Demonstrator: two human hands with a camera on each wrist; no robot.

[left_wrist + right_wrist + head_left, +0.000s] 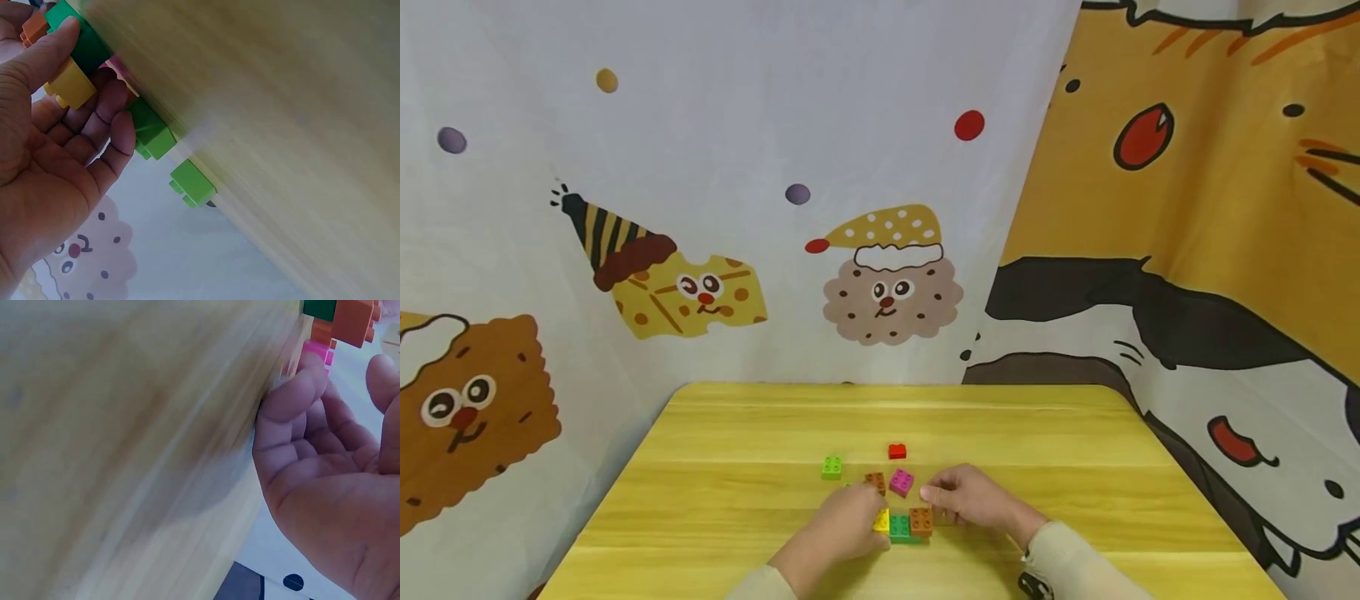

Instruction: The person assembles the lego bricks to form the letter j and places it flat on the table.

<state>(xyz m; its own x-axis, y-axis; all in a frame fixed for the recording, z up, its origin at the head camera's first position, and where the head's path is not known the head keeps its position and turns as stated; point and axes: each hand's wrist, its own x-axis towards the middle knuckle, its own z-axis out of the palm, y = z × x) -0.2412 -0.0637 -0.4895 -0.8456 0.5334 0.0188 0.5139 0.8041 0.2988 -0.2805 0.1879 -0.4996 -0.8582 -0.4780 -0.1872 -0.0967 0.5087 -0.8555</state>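
Observation:
In the head view, a small assembly of toy building bricks lies near the front of the table: a green brick (899, 527) in the middle, an orange-brown brick (921, 522) on its right end and a yellow brick (882, 521) on its left. My left hand (848, 523) grips the yellow end, the thumb pressing the green base (94, 47) in the left wrist view. Part of the yellow brick is hidden by the fingers. Just right of the orange-brown brick is my right hand (970, 497), fingers loosely curled, nothing between thumb and fingertips.
Behind the hands lie loose bricks: a magenta one (902, 482), a brown one (875, 479), a red one (897, 452) and a light green one (832, 467). Another green brick (150, 129) is beside the left fingers. A printed curtain (880, 125) hangs behind the wooden table (737, 433).

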